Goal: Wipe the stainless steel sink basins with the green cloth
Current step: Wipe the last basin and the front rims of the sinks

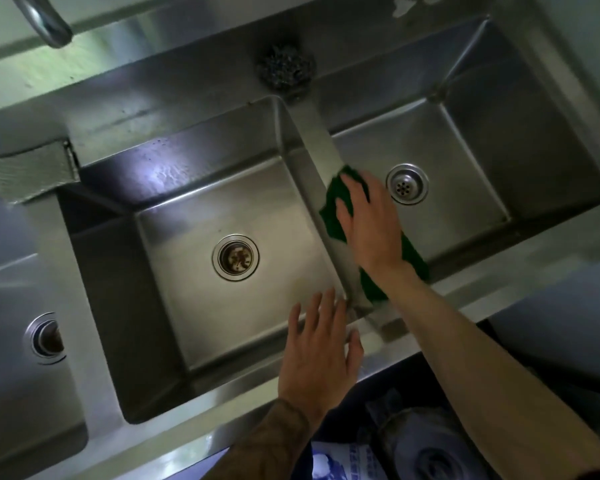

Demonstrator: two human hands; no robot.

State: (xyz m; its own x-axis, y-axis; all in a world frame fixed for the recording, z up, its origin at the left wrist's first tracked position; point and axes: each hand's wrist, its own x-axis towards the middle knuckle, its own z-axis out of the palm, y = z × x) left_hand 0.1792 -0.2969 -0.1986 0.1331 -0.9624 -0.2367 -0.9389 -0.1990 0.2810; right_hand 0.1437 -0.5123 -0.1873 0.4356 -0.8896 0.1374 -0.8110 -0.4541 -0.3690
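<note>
My right hand (368, 225) presses flat, fingers straight, on the green cloth (330, 216) draped over the divider (321, 143) (cloth mostly under the palm); my left hand (317, 355) is spread, holding nothing.

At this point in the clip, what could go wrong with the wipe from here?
1. The right hand presses the green cloth flat on the narrow divider rather than gripping it, so the cloth could slip off into a basin.
2. The drain of the middle basin holds brownish residue; wiping across it might smear the cloth.
3. The left hand sits open by the divider's near end, possibly in the stroke's path.
</note>
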